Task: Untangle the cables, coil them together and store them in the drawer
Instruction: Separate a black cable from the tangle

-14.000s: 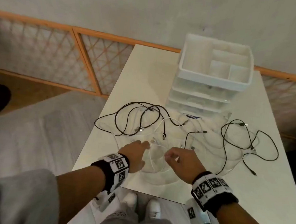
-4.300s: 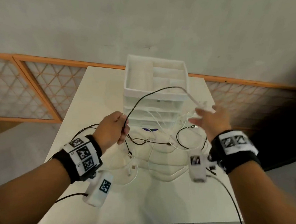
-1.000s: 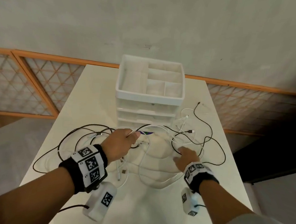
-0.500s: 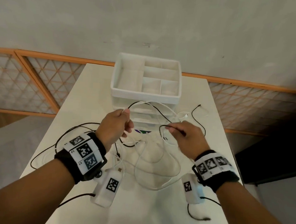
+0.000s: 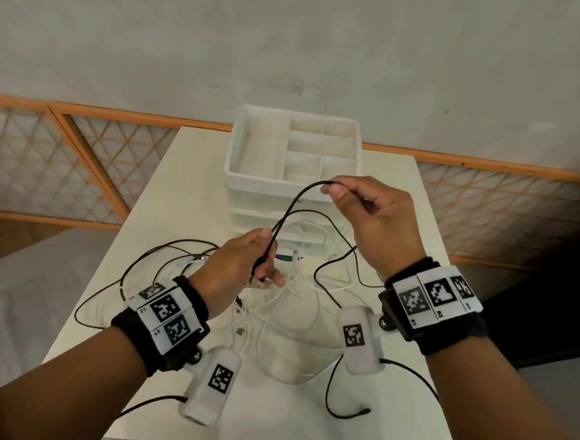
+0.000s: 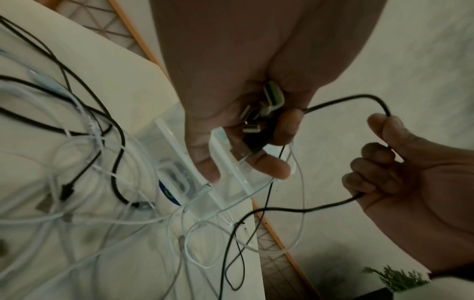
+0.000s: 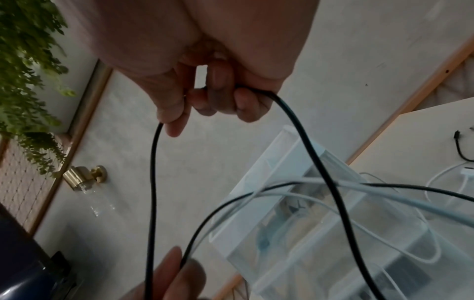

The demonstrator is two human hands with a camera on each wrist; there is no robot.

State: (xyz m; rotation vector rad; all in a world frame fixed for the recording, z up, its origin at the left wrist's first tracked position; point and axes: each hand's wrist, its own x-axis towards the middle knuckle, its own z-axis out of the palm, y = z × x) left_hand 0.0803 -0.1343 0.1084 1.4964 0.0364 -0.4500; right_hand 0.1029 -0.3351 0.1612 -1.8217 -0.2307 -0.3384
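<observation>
- Both grips are up in the head view: the left hand [image 5: 240, 268] clutches cable ends, the right hand [image 5: 372, 222] pinches a thin black cable [image 5: 291, 206] arching between them, in front of the white plastic drawer unit [image 5: 250, 182]; loose black and white cables [image 5: 292, 309] sprawl over the white bench [image 5: 167, 190].
- Left wrist view: curled fingers [image 6: 269, 166] trap several metal USB plugs [image 6: 251, 121]; the black cable loops over to the right hand [image 6: 400, 178].
- Right wrist view: thumb and fingers [image 7: 241, 103] clasp the black cable [image 7: 153, 182], which hangs down either side.
</observation>
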